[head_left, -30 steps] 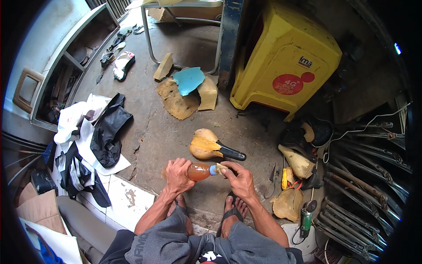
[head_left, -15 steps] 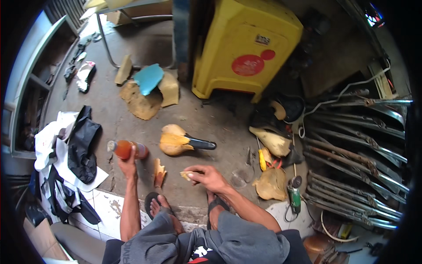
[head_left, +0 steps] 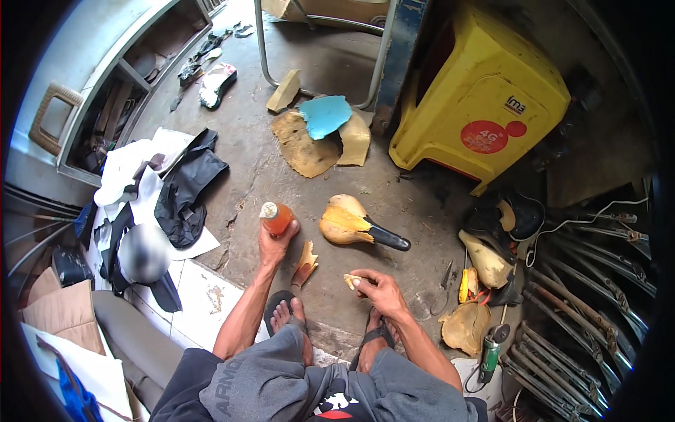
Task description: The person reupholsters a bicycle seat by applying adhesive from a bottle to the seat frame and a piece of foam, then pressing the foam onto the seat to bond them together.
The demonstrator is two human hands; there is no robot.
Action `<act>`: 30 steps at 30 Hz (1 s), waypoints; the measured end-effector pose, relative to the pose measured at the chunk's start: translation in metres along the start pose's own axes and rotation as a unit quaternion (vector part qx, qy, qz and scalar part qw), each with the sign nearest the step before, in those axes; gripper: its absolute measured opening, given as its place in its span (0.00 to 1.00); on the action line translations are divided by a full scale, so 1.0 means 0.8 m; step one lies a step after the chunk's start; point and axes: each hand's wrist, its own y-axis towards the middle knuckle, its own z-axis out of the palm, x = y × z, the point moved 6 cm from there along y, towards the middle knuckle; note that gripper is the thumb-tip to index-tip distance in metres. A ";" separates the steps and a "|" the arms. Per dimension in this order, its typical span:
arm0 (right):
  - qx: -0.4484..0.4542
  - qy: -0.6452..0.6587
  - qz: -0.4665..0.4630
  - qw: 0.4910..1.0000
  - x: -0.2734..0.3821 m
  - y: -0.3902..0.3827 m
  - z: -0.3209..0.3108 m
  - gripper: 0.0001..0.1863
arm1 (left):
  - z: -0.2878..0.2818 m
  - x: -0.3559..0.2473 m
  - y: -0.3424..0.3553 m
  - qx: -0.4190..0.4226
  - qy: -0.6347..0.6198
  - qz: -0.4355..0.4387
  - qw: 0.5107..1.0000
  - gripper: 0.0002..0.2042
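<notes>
Now, taking the bicycle saddle [head_left: 344, 219] as my landmark, its wide yellow end faces left and its black nose points right, slightly toward me. Left of the saddle, clear of it, my left hand [head_left: 276, 247] is wrapped round the bottle [head_left: 283, 219] of orange liquid; I cannot tell whether its pale top is capped. On the near side of the saddle, my right hand [head_left: 378, 290] has thumb and fingers closed on a small cream scrap [head_left: 350, 281], one end poking out free. To do this well, I'd judge, the bottle wants a steady, gentle wrap, since a hard squeeze could spurt liquid if the wall is soft, and its top is best turned from the saddle. The scrap seems safest pinched at its back edge, leaving the front bare and my fingertips behind it. I should also mind the torn brown-and-yellow piece [head_left: 305, 264] between my hands, nearer my feet than the saddle; a careless wrist could brush it.
</notes>
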 end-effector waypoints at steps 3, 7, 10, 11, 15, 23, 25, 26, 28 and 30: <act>-0.003 0.013 0.007 1.000 -0.009 0.008 0.009 0.18 | -0.004 0.011 -0.003 0.005 -0.056 0.008 0.998 0.30; -0.008 0.035 -0.001 0.999 -0.020 0.019 0.015 0.17 | -0.009 0.006 -0.026 -0.058 -0.048 0.060 0.995 0.32; -0.004 -0.032 0.002 0.999 -0.032 0.041 0.022 0.18 | -0.017 0.027 -0.069 -0.077 0.169 0.011 0.983 0.30; -0.001 -0.032 -0.001 0.999 -0.031 0.052 0.029 0.18 | -0.016 0.042 -0.087 -0.039 0.200 -0.008 0.979 0.28; -0.033 -0.264 -0.148 0.953 -0.024 0.113 0.075 0.18 | -0.005 0.083 -0.134 0.049 0.250 -0.083 0.963 0.20; -0.078 -0.445 -0.289 0.844 -0.022 0.170 0.139 0.10 | -0.001 0.079 -0.136 0.093 0.213 -0.111 0.966 0.13; -0.075 -0.471 -0.298 0.827 -0.030 0.171 0.140 0.10 | -0.001 0.085 -0.139 0.098 0.210 -0.125 0.965 0.13; -0.063 -0.481 -0.317 0.815 -0.030 0.167 0.144 0.10 | -0.004 0.090 -0.140 0.092 0.188 -0.142 0.967 0.12; -0.048 -0.494 -0.332 0.802 -0.028 0.153 0.147 0.09 | -0.006 0.094 -0.143 0.086 0.162 -0.164 0.969 0.11; 0.013 -0.535 -0.346 0.771 -0.024 0.134 0.161 0.09 | -0.008 0.091 -0.142 0.078 0.136 -0.182 0.971 0.11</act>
